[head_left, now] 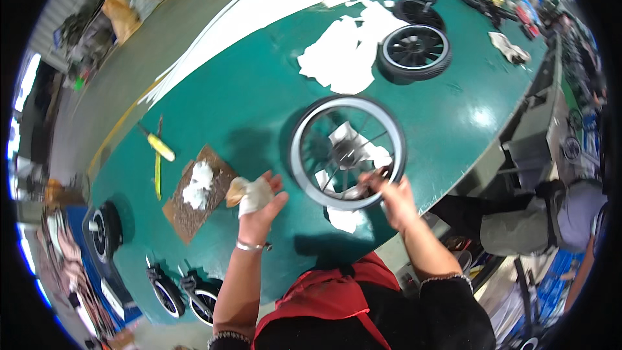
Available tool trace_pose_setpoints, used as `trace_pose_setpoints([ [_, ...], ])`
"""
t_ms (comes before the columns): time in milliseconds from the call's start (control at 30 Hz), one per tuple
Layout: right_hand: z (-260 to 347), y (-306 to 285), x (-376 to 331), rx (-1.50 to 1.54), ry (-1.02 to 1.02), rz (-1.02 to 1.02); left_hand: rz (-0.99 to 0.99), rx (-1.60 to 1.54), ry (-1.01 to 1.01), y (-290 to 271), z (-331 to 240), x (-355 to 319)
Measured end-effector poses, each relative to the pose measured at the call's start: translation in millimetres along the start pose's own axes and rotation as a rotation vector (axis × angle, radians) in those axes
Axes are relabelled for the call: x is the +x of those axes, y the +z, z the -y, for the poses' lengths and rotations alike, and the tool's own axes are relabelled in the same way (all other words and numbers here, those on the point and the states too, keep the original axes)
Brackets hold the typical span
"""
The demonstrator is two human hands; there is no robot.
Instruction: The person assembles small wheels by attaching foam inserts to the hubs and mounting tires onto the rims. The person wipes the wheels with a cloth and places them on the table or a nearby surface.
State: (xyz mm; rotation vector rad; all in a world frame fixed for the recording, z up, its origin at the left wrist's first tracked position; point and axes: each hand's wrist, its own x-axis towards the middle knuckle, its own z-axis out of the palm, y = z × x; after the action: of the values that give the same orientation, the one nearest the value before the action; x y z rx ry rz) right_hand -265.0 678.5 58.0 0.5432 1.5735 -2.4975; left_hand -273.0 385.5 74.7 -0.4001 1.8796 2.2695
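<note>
My left hand (264, 206) is over the green table with its fingers apart. A white wrapping (254, 196) with a tan end covers part of it. On the right, my right hand (396, 199) grips the near right edge of a spoked wheel (298, 155) with a pale grey rim and dark tyre. The wheel's spokes are blurred, and its dark hub (346, 154) shows in the middle. White crumpled cloth or paper (343, 219) appears under the wheel. Something dark by my right fingers is too blurred to name.
Left of my left hand lies a brown board (217, 194) with white fluff (198, 185). Beyond it is a yellow-handled tool (161, 147). Small wheels (168, 297) stand near left. Farther back are white sheets (340, 52), a black wheel (414, 48) and a glove (508, 47).
</note>
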Motion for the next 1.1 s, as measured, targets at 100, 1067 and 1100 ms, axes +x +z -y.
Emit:
trace_pose_setpoints([
  [100, -15.5, 25.3, -25.0, -0.012, 0.119, 0.21, -0.127, 0.628, -0.087, -11.3, -10.7, 5.5],
  [1067, -60.2, 117.8, 40.0, -0.209, 0.501, 0.779, -0.98, -1.01, -0.003, -207.7, 45.7, -55.8],
  [1100, -56.2, 115.5, 43.7, -0.212, 0.485, 0.766, -1.001, -0.994, -0.03, -209.4, 47.2, -56.8],
])
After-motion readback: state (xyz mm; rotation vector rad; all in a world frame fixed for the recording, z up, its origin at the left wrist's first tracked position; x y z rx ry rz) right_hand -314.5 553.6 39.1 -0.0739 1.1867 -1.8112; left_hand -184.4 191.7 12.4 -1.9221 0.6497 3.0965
